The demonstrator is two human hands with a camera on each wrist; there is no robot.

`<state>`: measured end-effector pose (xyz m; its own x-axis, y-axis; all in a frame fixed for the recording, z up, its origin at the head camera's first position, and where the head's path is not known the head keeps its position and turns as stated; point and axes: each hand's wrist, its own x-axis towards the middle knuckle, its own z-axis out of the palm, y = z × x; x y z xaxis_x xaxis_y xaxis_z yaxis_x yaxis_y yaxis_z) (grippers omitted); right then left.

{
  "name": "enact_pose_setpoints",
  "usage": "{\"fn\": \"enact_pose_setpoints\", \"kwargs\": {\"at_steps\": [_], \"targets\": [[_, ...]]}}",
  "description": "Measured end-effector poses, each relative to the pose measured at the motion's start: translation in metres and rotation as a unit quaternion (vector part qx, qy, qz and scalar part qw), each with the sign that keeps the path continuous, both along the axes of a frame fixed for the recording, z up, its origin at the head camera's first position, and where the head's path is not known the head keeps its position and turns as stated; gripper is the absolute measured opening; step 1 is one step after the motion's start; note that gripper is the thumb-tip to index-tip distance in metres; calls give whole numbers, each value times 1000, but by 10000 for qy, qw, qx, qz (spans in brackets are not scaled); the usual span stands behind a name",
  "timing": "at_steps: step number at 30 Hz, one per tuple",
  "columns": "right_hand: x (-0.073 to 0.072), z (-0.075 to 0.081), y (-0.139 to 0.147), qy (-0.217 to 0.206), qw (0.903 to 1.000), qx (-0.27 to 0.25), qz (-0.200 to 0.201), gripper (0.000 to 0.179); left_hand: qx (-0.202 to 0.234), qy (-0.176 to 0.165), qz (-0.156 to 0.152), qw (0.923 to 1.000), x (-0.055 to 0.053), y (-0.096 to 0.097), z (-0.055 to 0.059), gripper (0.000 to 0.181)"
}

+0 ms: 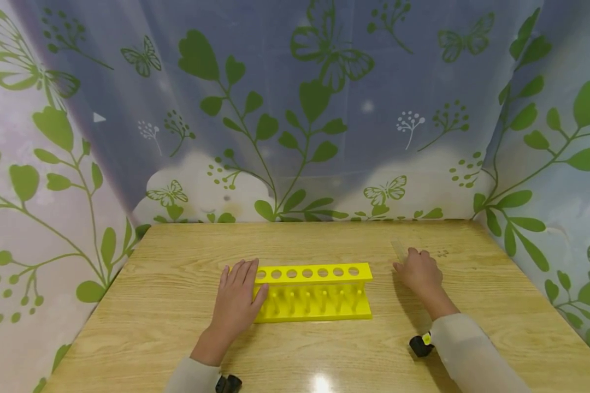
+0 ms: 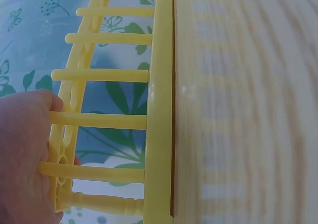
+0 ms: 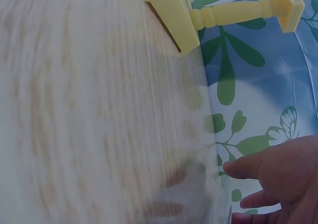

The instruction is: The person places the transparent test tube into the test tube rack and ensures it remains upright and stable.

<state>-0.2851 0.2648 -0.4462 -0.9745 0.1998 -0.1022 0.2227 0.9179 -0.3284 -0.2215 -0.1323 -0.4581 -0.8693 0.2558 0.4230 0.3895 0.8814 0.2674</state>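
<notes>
A yellow test tube rack [image 1: 314,315] stands on the wooden table, with a row of round holes along its top bar and upright pegs below. My left hand [image 1: 236,303] holds its left end, fingers laid over the top bar and thumb along the front. The left wrist view shows that hand [image 2: 22,149] around the bar beside the pegs. To the right of the rack, my right hand [image 1: 420,273] pinches a narrow clear tube-like piece [image 1: 398,250], which points away toward the back. In the right wrist view, the thumb and fingers [image 3: 243,167] extend near the table's edge.
A curtain [image 1: 275,109] printed with leaves and butterflies hangs behind the wooden table [image 1: 142,338] and along both sides. Small dark marks [image 1: 442,253] show on the tabletop just right of my right hand. Each wrist wears a small black camera [image 1: 421,345].
</notes>
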Motion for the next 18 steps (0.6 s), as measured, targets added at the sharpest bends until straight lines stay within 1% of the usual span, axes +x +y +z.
{"fn": "enact_pose_setpoints", "kwargs": {"at_steps": [7,16,18], "targets": [[0,-5,5,59,9999,-23,124,55,2,-26,4,10000,0,0,-1,58],[-1,-9,10,1,9996,-36,275,26,28,-93,-35,9999,0,0,1,58],[-1,-11,11,16,9996,-27,291,22,33,-107,-37,9999,0,0,1,57]]}}
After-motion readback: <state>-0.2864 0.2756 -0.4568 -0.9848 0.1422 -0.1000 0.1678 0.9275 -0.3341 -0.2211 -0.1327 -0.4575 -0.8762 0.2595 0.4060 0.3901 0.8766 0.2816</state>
